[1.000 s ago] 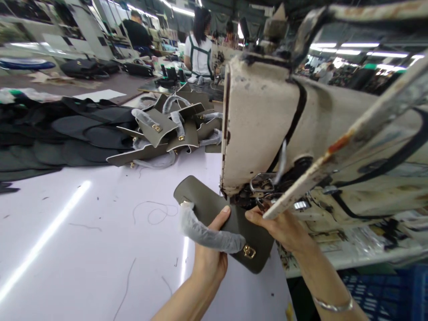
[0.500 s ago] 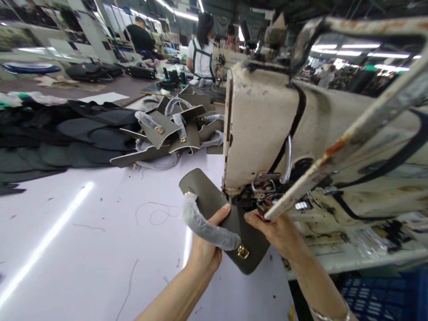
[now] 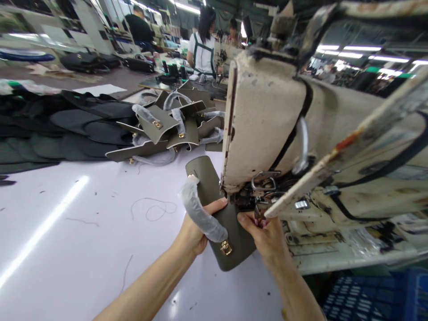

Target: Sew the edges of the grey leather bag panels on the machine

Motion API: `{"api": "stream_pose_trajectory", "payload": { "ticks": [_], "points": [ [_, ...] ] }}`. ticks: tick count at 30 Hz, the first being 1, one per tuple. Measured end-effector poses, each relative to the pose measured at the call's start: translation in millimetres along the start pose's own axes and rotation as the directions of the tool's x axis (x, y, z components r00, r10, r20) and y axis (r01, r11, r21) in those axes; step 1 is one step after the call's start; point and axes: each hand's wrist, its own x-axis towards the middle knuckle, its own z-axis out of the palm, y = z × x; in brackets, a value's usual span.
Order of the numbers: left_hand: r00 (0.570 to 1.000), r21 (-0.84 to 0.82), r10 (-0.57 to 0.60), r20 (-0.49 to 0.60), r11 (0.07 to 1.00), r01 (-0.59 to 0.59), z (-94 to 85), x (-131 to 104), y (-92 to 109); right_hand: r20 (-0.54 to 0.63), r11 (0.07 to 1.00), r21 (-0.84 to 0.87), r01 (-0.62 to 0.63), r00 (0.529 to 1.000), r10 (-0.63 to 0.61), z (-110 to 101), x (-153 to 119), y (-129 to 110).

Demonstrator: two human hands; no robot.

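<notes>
An olive-grey leather bag panel lies slantwise at the needle area of a sewing machine. Its curved handle is wrapped in clear plastic, with a gold buckle fitting at the near end. My left hand reaches under the handle and grips the panel, its thumb or finger lying on top close to the presser foot. On the other side, my right hand pinches the panel's right edge below the machine head. The fingers beneath the panel are hidden.
Similar olive panels with wrapped handles are heaped behind. Left of them lies a stack of black pieces. Loose threads dot the white tabletop. A rusty metal bar slants across the machine; a blue crate stands lower right. People work behind.
The panel has turned slightly clockwise, its near end swinging left and its far end shifting right. Both hands moved with it, keeping hold; the view has also shifted a little.
</notes>
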Motion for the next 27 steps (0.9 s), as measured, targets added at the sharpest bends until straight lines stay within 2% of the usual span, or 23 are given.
{"api": "stream_pose_trajectory", "payload": {
  "ticks": [7, 11, 19, 27],
  "points": [
    [0.997, 0.113, -0.007, 0.074, 0.994, -0.001, -3.5, 9, 11, -0.08, 0.983, 0.182, -0.025, 0.996, 0.04, 15, -1, 1],
    [0.987, 0.164, -0.003, 0.158, 0.986, -0.023, -6.6, 14, 17, -0.078, 0.985, 0.17, -0.018, 0.996, 0.032, 19, 0, -2],
    [0.969, 0.223, -0.04, 0.242, 0.975, -0.016, -13.4, 27, 22, 0.019, 0.983, 0.179, -0.044, 0.999, 0.042, 16, -8, -2],
    [0.947, 0.224, -0.138, 0.291, 0.972, 0.072, -16.4, 45, 32, 0.046, 0.972, 0.224, -0.065, 0.997, 0.057, 20, -12, 6]
  ]
}}
